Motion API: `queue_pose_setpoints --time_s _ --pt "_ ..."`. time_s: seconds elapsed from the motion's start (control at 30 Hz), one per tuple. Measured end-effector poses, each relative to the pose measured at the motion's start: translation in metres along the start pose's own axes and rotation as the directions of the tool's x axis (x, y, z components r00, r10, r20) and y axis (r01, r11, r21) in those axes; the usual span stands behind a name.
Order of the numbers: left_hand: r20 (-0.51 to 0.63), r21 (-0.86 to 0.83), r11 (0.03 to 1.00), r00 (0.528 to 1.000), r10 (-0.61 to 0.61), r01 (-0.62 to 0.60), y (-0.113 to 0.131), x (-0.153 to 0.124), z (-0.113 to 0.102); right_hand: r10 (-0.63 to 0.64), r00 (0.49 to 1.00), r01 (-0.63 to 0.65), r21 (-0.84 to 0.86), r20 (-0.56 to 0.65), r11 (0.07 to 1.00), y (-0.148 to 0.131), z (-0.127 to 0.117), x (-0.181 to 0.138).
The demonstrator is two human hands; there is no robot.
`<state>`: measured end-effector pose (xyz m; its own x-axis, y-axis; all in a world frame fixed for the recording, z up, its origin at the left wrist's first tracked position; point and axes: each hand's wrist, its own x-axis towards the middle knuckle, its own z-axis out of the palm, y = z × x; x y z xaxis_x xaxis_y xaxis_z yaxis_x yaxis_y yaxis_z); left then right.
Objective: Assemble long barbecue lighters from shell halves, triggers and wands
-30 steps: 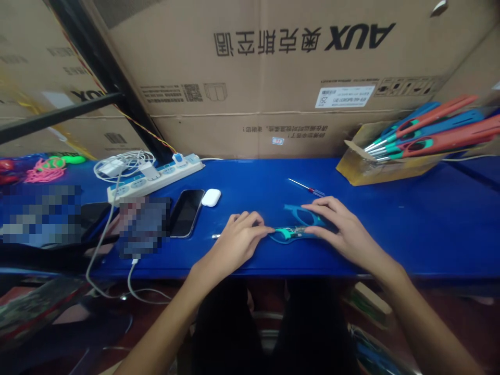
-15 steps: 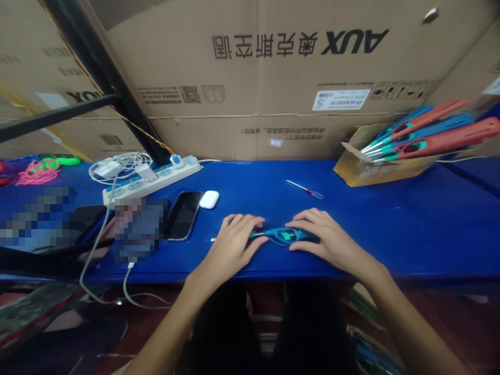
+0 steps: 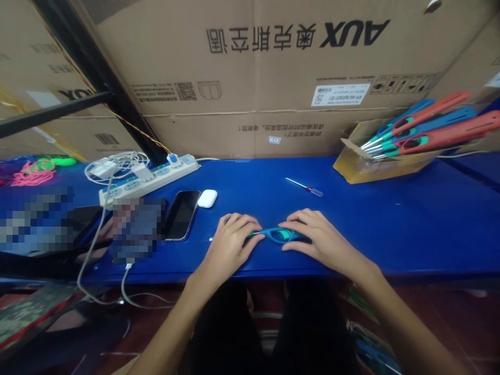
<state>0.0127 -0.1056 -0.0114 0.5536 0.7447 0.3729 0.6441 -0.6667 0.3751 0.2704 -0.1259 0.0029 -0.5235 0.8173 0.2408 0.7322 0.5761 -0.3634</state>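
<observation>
A blue lighter body with a teal trigger lies flat near the front edge of the blue table. My left hand has its fingers curled over the lighter's left end, where a thin metal nozzle shows. My right hand presses down on the lighter's right end, fingers together. Both hands rest on the table top.
A small red-handled screwdriver lies behind the hands. A cardboard box of several long lighters stands at the back right. Two phones, a white earbud case and a power strip with cables sit to the left. Large cartons form the back wall.
One second ago the lighter lay open, a separate blue shell half beside it. Now the halves are together and both hands press on the closed body.
</observation>
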Motion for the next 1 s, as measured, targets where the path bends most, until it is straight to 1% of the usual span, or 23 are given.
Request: queue_pose_setpoints --time_s 0.17,0.33,0.47,0.73,0.9,1.0 --pt "-0.007 -0.006 1.000 1.000 -0.014 0.014 0.001 0.000 0.000 0.033 0.999 -0.033 0.002 -0.006 0.999 0.003 -0.006 -0.007" --pt "0.004 -0.020 0.999 0.999 -0.033 0.033 0.003 0.001 -0.002 0.010 1.000 -0.010 -0.009 -0.017 1.000 0.013 -0.010 -0.013" --pt "0.007 -0.024 0.999 0.999 -0.038 0.038 0.003 0.002 -0.002 0.000 1.000 0.000 0.000 -0.025 1.000 0.015 -0.009 -0.013" --pt "0.005 -0.013 1.000 1.000 -0.024 0.024 0.001 0.001 0.000 0.011 1.000 -0.011 0.012 -0.002 1.000 0.016 -0.006 -0.014" --pt "-0.003 0.008 1.000 1.000 -0.001 0.001 0.001 0.002 0.000 -0.004 1.000 0.004 0.016 -0.028 1.000 0.017 -0.003 -0.016" --pt "-0.020 0.013 1.000 1.000 -0.005 0.005 0.002 0.003 0.002 -0.013 0.997 0.014 0.011 -0.081 1.000 0.017 0.000 -0.016"
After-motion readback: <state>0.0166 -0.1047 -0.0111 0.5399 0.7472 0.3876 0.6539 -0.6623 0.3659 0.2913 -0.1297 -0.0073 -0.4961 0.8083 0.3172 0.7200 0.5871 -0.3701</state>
